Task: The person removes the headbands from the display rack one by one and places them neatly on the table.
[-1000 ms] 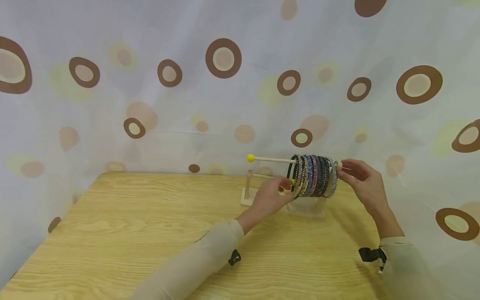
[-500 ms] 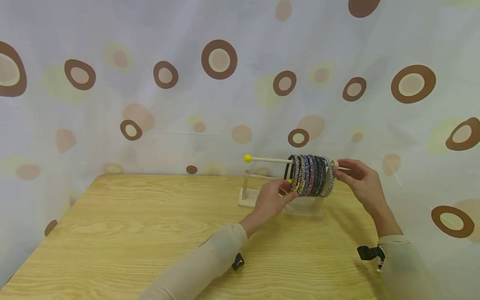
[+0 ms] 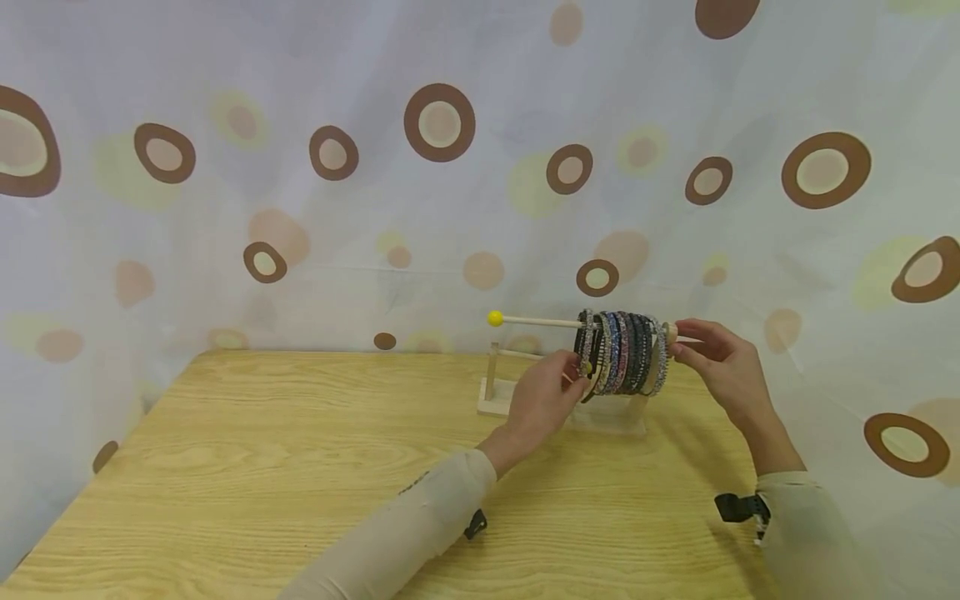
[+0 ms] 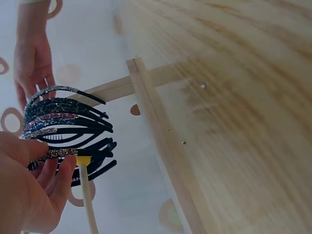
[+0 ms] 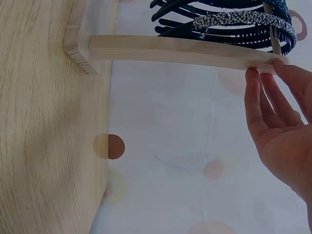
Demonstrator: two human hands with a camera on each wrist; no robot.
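Surveying from the head view: the left hand [image 3: 543, 396] works at one end of a row of headbands [image 3: 628, 354] hung on a wooden stand [image 3: 493, 407], just past its fingertips; the right hand [image 3: 723, 360] is at the row's opposite end. Dark lettering on the left sleeve [image 3: 408, 521], behind the grip, is too small to read.

Left wrist view: thumb and fingers pinch a glittering headband [image 4: 61, 153], right beside the yellow cap [image 4: 84, 160] of a rod. Hazard: its legs lie close to its neighbours', so a pull could snag and drag others along, or catch on the cap. No writing legible.

Right wrist view: thumb and fingertips grasp the top of the stand's upright [image 5: 170, 49], the headbands lying just beyond. Hazard: should that hold slacken under a pull from the left, the stand could slide or tip. No brand or label visible on the wood.
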